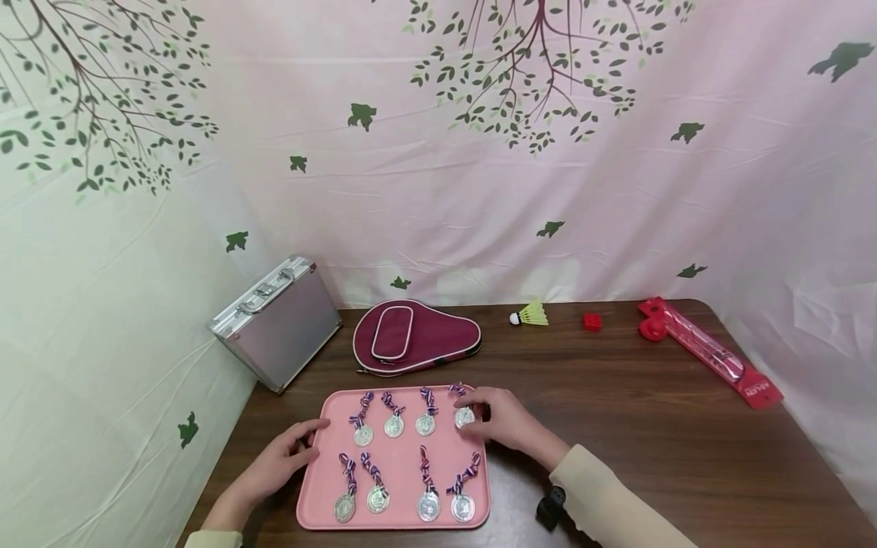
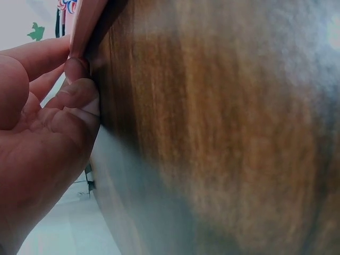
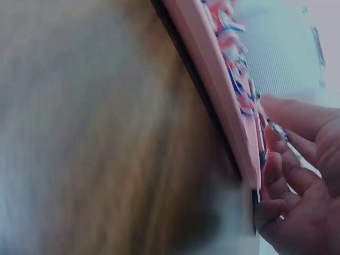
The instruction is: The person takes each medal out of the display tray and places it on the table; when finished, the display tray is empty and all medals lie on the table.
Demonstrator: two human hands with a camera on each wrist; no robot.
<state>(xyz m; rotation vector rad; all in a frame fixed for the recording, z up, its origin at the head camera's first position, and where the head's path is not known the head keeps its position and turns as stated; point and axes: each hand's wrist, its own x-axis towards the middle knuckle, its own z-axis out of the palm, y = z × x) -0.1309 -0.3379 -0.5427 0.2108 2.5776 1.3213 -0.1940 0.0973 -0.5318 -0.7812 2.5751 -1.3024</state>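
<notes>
And here, in the lower middle of the frame, a silver medal (image 1: 464, 416) is pinched between thumb and fingers of the right hand (image 1: 503, 418), the nearer one. It is held just left of that hand, its striped ribbon (image 1: 457, 389) pointed up-frame. Across the pink tray (image 1: 404, 464), the left rim is gripped by the left hand (image 1: 277, 457).

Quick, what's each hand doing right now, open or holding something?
Left hand: touching the pink rectangular tray at its edge; whether it grips cannot be told.
Right hand: closed, pinching a round silver-coloured medal.
</notes>
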